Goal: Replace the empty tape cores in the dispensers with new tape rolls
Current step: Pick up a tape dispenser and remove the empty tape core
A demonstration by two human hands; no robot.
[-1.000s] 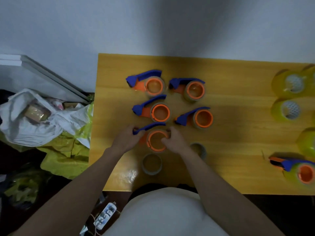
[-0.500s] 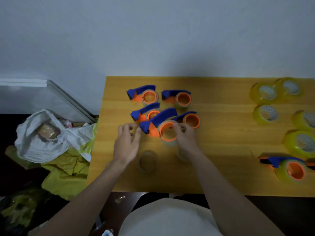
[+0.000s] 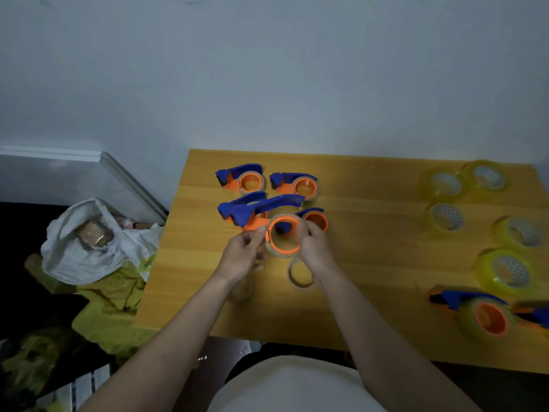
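Now that the dispenser (image 3: 269,220) is lifted off the table (image 3: 371,263), both hands (image 3: 242,255) (image 3: 315,248) pinch its core (image 3: 283,237), ready to pull it out.

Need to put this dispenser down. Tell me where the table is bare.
Bare: the table middle, between the dispensers and the new tape rolls; also its front centre. Crowded: the far-left dispenser cluster, the right edge, and near the empty core.

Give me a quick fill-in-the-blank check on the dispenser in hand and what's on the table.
1. The held dispenser is gripped by ____ hands.
2. Its wheel is coloured ____.
3. The new tape rolls lie on the table's ____ side.
4. The loose empty core lies just below the ____ hand.

Missing words: both; orange; right; right
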